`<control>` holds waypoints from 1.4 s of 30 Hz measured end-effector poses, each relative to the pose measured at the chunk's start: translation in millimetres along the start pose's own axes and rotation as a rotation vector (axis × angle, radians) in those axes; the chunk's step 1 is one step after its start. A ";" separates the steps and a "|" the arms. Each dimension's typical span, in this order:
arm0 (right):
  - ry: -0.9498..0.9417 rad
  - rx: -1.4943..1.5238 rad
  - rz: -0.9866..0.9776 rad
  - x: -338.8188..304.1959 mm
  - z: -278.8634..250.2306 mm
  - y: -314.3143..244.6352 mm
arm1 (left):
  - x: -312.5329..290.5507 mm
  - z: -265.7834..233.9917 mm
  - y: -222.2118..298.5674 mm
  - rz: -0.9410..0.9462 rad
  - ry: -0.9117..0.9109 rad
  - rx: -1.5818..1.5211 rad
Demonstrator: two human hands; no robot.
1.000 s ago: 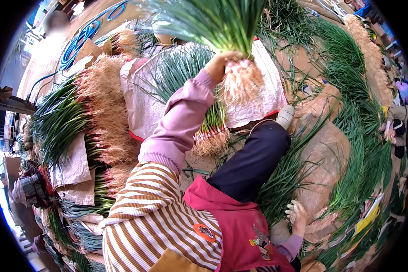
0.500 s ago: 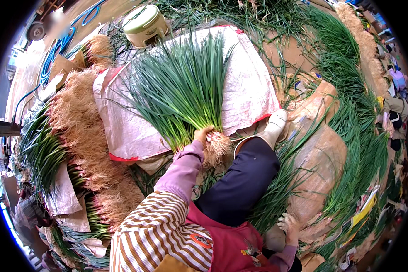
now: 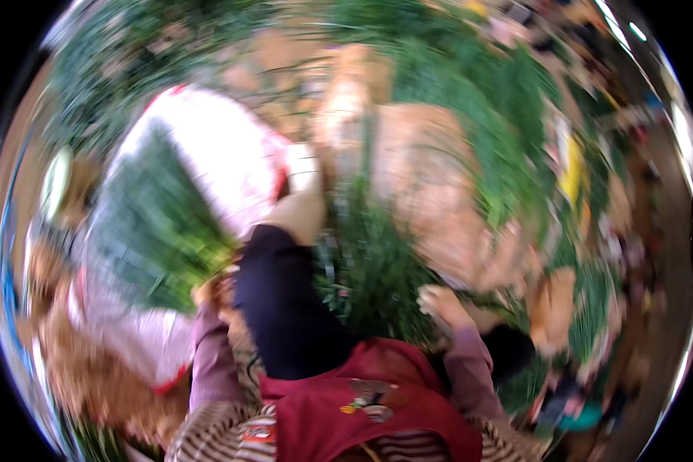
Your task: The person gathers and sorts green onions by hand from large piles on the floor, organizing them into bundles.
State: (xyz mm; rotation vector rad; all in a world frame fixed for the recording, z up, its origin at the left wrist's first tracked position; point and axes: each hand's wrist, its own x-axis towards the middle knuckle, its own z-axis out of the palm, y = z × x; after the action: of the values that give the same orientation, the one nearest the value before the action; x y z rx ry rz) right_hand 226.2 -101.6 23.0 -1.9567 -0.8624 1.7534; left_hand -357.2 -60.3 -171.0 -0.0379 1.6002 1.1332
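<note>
Evidently a blurred moment, the whole view smeared. Left hand [image 3: 205, 294] at the root end of a fanned bunch of green onions [image 3: 158, 223], against the lower stems; whether the fingers are closed round them, cannot tell. Bunch lies on a pale sheet [image 3: 200, 131] edged in red, leaves spreading up and leftward, stem bases near the person's dark trouser leg [image 3: 281, 308]. Pale boot [image 3: 304, 196] beside the sheet's right edge. Right hand [image 3: 445, 305] well apart from the bunch, right of the leg, fingers pale at the tips and seemingly bent; too smeared to tell whether anything is held. Loose green leaves [image 3: 373, 269] between leg and that hand; a tan sack [image 3: 427, 185] beyond, more greens [image 3: 500, 131] along its far side. Red apron [image 3: 377, 408] across the lap. Far left, a round tub with pale green lid [image 3: 58, 185]; below it, a brownish fibrous mass [image 3: 92, 369].
</note>
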 end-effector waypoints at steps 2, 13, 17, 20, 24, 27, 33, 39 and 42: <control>0.063 0.047 0.023 8.2 -26.1 17.1 | 1.8 -3.0 -11.2 -0.015 0.005 0.027; 1.091 -0.621 -0.334 32.5 -150.7 -73.1 | -26.1 -20.0 -3.0 0.110 0.208 0.354; 0.973 -0.878 -0.072 55.8 -163.7 -75.3 | -55.7 5.6 56.5 0.480 0.255 0.375; 0.926 -0.870 0.011 63.3 -166.9 -65.0 | -137.7 66.6 133.8 0.946 0.188 0.222; 0.669 -0.288 -0.041 -18.5 -94.0 -84.2 | -303.2 202.2 184.5 1.304 -0.172 0.192; 0.544 -0.290 -0.212 -36.2 -60.6 -51.9 | -356.8 302.5 116.8 0.912 -0.594 0.583; 0.365 -0.723 -0.586 -54.8 -19.0 -34.7 | -341.6 361.1 -72.6 0.215 -1.359 0.978; 0.676 -0.915 -0.833 -41.0 -37.5 -30.1 | -344.2 360.8 -92.3 -0.081 -1.366 0.716; 0.829 -0.654 -0.518 -2.4 -73.4 -11.4 | -355.5 363.3 -70.5 -0.257 -1.398 0.479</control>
State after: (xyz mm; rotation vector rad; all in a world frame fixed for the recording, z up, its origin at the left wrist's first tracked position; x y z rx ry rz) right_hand 295.9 -85.8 43.5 -2.2333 -1.5094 0.2952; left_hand 85.6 -37.5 87.3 0.6946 0.5073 0.3080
